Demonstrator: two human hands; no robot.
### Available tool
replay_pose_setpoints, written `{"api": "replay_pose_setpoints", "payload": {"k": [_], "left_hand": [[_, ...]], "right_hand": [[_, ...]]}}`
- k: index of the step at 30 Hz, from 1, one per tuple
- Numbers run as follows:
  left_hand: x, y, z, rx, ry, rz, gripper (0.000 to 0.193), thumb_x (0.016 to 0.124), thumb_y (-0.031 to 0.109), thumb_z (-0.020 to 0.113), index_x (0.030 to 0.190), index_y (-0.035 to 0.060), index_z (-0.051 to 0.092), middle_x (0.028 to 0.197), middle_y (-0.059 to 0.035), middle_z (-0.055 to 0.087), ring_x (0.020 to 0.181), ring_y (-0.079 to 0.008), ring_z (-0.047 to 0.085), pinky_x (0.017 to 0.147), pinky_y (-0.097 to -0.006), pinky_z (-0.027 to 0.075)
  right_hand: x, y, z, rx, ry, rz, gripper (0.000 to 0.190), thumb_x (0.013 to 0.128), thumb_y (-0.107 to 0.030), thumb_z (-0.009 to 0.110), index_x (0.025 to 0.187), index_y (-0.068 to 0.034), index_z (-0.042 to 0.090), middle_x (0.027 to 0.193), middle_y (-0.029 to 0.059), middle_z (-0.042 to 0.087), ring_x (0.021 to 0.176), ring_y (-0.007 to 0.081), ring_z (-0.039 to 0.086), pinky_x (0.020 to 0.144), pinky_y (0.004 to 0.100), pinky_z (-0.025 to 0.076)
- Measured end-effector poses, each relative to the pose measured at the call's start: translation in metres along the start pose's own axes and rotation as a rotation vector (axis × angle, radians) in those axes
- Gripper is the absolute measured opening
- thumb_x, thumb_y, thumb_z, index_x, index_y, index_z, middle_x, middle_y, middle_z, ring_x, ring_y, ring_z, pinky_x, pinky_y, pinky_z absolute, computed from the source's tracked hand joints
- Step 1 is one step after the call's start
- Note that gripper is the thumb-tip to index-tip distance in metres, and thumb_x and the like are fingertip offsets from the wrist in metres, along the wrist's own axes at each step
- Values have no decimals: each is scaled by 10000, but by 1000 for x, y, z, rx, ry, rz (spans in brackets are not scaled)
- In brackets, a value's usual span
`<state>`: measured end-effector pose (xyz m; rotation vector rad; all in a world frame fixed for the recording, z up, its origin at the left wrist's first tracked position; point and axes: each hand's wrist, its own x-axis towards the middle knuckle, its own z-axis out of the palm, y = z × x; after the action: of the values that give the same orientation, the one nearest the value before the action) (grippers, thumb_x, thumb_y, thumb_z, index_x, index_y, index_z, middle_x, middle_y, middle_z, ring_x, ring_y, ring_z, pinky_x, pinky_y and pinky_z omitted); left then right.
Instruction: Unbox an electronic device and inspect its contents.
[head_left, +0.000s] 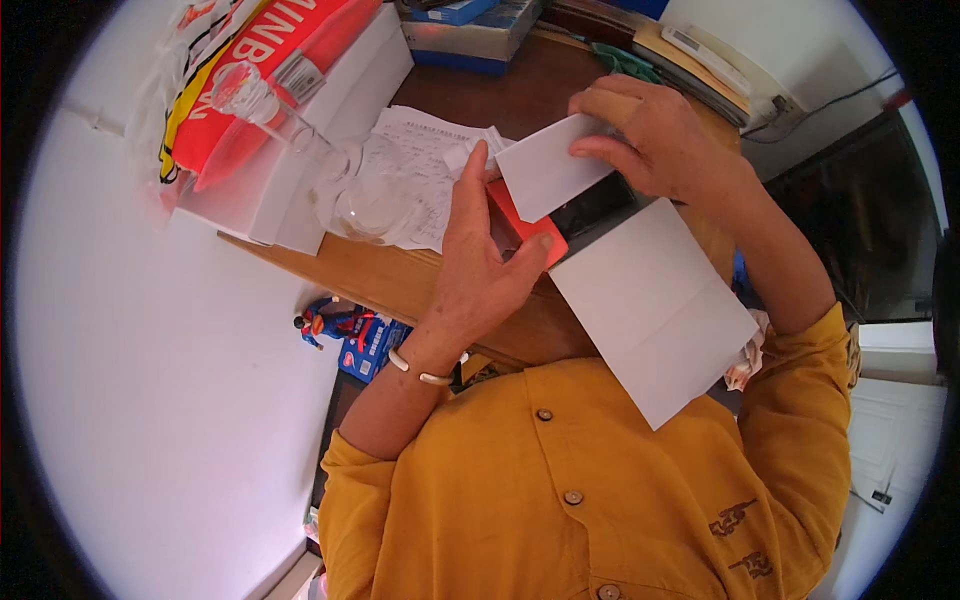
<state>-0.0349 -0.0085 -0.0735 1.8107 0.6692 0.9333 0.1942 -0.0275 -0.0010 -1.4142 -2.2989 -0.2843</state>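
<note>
A box (526, 219) with a red end and a dark inside lies at the table's near edge. My left hand (487, 255) grips its red end, the thumb on the near corner and the fingers along the far side. Between the thumb and fingers of my right hand (649, 135) is a white card (551, 169), tilted over the box and covering part of it. A larger creased white panel (656, 300) slopes from the box's near side towards my shirt; whether it is joined to the box cannot be seen.
A clear glass decanter (367, 202) stands left on a sheet of writing (420, 142). Behind it are a white box (300, 180) and a red bag (262, 97). Stacked boxes (469, 34) and books (690, 71) line the wooden table's (480, 82) back. A superhero figure (330, 321) is below the left edge.
</note>
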Motion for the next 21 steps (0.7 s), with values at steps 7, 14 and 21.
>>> {"api": "replay_pose_setpoints", "payload": {"k": [7,14,21], "left_hand": [[0,0,2,73,-39,-18,861,767,61,626,1489,-34,167,1380,-260,345,1299,-365,386,1101,-411,318],[-10,-22,-10,-255,-101,48,855,776,78,645,1503,12,200,1399,-226,340,1326,-356,348,1112,-411,306],[-4,-5,-5,53,-78,252,759,786,99,662,1460,28,319,1408,-215,330,1311,-342,353,1084,-404,337]], "right_hand": [[-2,0,-15,115,-166,38,294,869,-290,669,1038,-52,634,957,139,631,934,349,620,790,431,500],[-28,-7,-13,150,-149,-32,366,818,-199,721,1133,-38,625,1128,142,632,1059,349,603,909,409,494],[-37,-10,-12,139,-110,-83,468,772,-188,757,1179,-21,595,1207,165,610,1141,361,569,967,417,474]]}}
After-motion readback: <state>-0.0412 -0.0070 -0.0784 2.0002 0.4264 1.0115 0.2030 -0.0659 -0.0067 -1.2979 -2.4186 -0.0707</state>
